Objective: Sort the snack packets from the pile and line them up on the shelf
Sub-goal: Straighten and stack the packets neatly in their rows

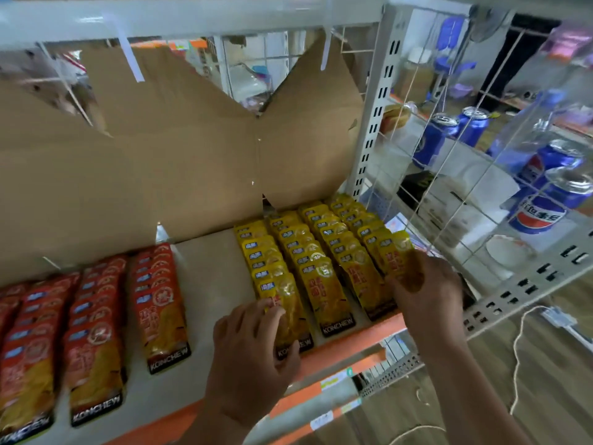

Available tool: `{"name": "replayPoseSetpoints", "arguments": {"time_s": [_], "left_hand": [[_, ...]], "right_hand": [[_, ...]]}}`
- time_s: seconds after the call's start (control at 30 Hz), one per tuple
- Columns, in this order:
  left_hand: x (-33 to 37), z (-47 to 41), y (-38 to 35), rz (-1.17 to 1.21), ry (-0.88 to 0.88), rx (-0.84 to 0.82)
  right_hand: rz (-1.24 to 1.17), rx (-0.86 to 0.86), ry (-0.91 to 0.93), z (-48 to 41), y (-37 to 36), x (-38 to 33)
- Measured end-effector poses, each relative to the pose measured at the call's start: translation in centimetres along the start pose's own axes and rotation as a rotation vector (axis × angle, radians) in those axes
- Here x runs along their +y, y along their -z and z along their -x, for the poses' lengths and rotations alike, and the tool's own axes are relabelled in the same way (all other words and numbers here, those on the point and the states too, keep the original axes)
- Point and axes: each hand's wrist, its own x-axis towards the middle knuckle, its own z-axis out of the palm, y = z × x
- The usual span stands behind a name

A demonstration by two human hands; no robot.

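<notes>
Pinching glossy yellow snack packet (399, 256) in right hand (430, 293), apparently to extend rightmost row (359, 224); left hand (253, 354) grips leftmost yellow row's front packet (293, 319), likely squaring it.

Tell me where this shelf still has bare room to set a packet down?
The widest bare patch is the pale shelf board between the last row of red foil snack packets and the first row of yellow foil snack packets, back to the brown cardboard sheet. The yellow rows are crowded, with the left hand and right hand on them.
</notes>
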Motion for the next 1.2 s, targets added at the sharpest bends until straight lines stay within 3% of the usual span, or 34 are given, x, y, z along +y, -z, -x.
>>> {"name": "replayPoseSetpoints", "arguments": {"time_s": [0.67, 1.2], "left_hand": [[0.5, -0.3, -0.2, -0.172, -0.001, -0.037], [0.4, -0.2, 0.0, -0.229, -0.064, -0.102]], "right_hand": [[-0.013, -0.124, 0.107, -3.7, -2.2, 2.9], [0.010, -0.049, 0.165, -2.5, -2.2, 3.5]]}}
